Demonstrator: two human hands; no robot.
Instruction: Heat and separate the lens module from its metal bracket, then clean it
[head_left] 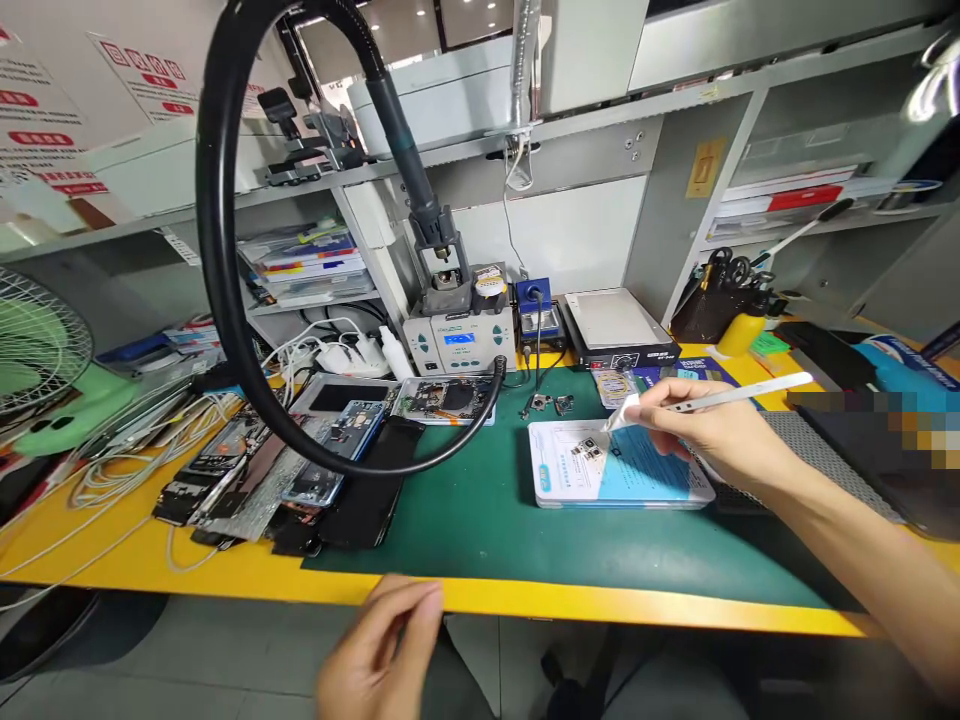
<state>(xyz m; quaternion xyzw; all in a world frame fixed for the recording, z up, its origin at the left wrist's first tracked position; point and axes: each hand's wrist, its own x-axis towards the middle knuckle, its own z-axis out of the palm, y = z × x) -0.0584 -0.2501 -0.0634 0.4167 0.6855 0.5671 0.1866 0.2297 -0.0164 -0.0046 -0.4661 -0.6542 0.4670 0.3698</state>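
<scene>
My right hand (682, 420) is closed around a slim silver-white pen-like tool (750, 392) and a crumpled white tissue (624, 408). The tissue's lower tip is just above or touching a flat white-and-blue box (652, 475); I cannot tell which. On the box lid, left of the tissue, lies a small dark electronic part (590, 448). A tiny dark square piece (616, 451) lies beside it. Low in front of the table's yellow edge, my left hand (386, 645) has thumb and forefinger pressed together, with nothing visible between them.
A black flexible hose (217, 200) loops over the left side. Behind the green mat (465, 530) stand a hot-air station (459, 340) and a soldering iron stand (536, 315). Opened phones (337, 450) and cables crowd the left. A yellow bottle (739, 330) stands back right.
</scene>
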